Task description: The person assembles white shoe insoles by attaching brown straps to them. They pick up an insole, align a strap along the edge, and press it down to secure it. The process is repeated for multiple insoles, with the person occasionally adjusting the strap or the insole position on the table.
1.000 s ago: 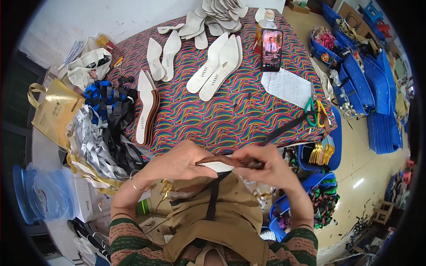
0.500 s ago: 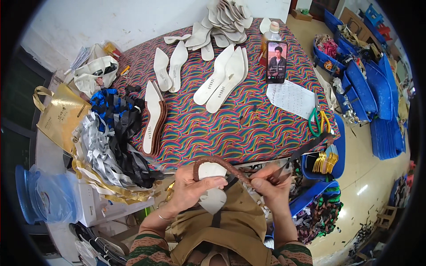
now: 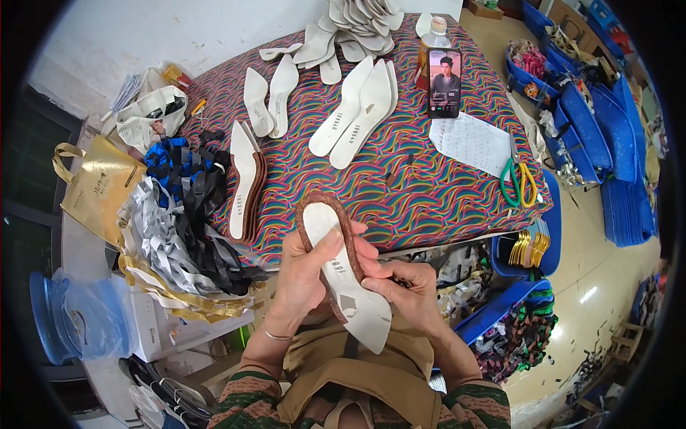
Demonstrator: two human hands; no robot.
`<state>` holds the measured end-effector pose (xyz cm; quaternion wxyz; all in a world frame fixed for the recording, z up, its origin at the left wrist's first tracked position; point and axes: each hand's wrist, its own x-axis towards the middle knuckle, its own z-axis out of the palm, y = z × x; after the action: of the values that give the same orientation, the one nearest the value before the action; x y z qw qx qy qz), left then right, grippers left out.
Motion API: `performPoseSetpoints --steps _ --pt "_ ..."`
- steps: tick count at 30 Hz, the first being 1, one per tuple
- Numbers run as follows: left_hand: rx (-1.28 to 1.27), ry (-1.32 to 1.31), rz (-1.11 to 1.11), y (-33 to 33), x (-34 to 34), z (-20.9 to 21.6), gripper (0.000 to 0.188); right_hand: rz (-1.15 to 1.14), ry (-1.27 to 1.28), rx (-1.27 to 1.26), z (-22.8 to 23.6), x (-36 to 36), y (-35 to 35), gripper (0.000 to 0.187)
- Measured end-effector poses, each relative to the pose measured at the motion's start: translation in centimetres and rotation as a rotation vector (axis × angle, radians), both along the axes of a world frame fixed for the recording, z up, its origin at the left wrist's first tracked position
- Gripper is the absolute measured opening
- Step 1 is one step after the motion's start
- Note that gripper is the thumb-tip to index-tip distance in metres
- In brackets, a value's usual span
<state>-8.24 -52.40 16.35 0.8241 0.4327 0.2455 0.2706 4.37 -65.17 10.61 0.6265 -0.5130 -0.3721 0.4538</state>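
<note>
The left hand [image 3: 309,275] grasps a white shoe sole with a brown woven edge [image 3: 341,275] at lower centre of the frame, thumb pressed on its white face. The right hand [image 3: 400,289] grips the same sole from the right side. The sole's toe points toward the striped tablecloth [image 3: 400,193] above; loose white insoles [image 3: 357,114] lie at upper centre.

A phone [image 3: 444,83] leans on a bottle [image 3: 431,37] near green-handled scissors [image 3: 518,182] and white paper [image 3: 472,142].
</note>
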Motion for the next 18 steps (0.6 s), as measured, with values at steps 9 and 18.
performPoseSetpoints --steps 9,18 --pt "-0.327 -0.317 -0.142 1.0 0.2 -1.8 0.028 0.104 -0.117 -0.001 0.7 0.4 -0.1 0.007" --pt "-0.096 0.027 -0.139 -2.9 0.5 -1.5 0.039 -0.111 -0.25 0.157 -1.2 1.0 1.2 0.016"
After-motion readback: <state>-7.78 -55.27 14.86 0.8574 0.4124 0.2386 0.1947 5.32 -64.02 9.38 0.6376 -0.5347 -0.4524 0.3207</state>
